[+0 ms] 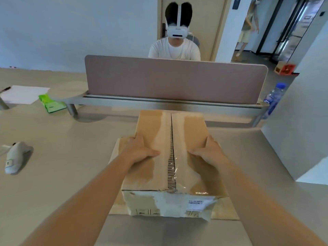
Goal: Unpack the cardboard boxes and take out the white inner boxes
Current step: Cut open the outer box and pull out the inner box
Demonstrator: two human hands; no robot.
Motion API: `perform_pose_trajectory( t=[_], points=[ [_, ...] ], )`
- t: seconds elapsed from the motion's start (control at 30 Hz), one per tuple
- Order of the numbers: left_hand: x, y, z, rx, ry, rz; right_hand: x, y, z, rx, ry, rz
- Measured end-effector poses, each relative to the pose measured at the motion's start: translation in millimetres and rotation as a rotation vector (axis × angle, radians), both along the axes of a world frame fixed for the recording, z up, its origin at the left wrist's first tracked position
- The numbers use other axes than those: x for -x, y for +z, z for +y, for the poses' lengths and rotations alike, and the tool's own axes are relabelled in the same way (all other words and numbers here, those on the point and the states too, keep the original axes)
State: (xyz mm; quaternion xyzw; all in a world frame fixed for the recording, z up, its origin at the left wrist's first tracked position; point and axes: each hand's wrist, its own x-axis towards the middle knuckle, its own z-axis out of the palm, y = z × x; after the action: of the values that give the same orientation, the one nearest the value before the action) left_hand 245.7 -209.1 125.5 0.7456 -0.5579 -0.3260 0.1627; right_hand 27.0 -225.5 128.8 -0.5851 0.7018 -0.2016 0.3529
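A brown cardboard box (154,132) sits in front of me, its top flaps closed along a middle seam with torn clear tape. It rests on a flat piece of cardboard (225,210). My left hand (140,150) grips the box's left top edge, thumb lying on the lid. My right hand (207,150) grips the right top edge the same way. A white label (197,204) is on the near end face. No white inner box is visible.
A pink desk divider (174,80) on a metal rail stands just behind the box, with a person in a white headset seated beyond it. A white scanner-like device (15,157) lies at left, a green packet (50,102) and papers (23,94) farther back, a water bottle (274,98) at right.
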Motion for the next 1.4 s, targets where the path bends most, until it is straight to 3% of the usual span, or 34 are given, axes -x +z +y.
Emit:
perform_pose_trajectory(
  t=[0.17,0.33,0.4,0.67,0.93,1.2,1.4],
  points=[
    [1.3,-3.3,-7.5,-0.020,-0.074,-0.149,-6.0,-7.2,-10.1,-0.018,0.013,0.089],
    [5.5,-0.2,-11.3,0.016,-0.207,-0.511,-3.3,-3.0,1.7,0.043,0.069,0.199],
    [16.0,4.4,-13.5,0.055,-0.296,-0.562,8.1,0.1,9.6,0.057,0.072,0.255],
    [136.2,37.6,8.3,0.266,-0.736,-0.426,113.7,12.7,73.4,-0.018,-0.089,0.402],
    [280.8,-6.4,62.3,0.221,-0.992,-0.556,236.6,-19.4,169.2,-0.180,-0.242,0.436],
    [326.2,-84.6,113.8,0.043,-1.067,-0.539,281.4,-95.3,210.0,-0.316,-0.233,0.407],
    [324.6,-108.7,123.1,0.011,-1.023,-0.495,283.6,-123.5,215.3,-0.241,-0.273,0.387]
  ],
)
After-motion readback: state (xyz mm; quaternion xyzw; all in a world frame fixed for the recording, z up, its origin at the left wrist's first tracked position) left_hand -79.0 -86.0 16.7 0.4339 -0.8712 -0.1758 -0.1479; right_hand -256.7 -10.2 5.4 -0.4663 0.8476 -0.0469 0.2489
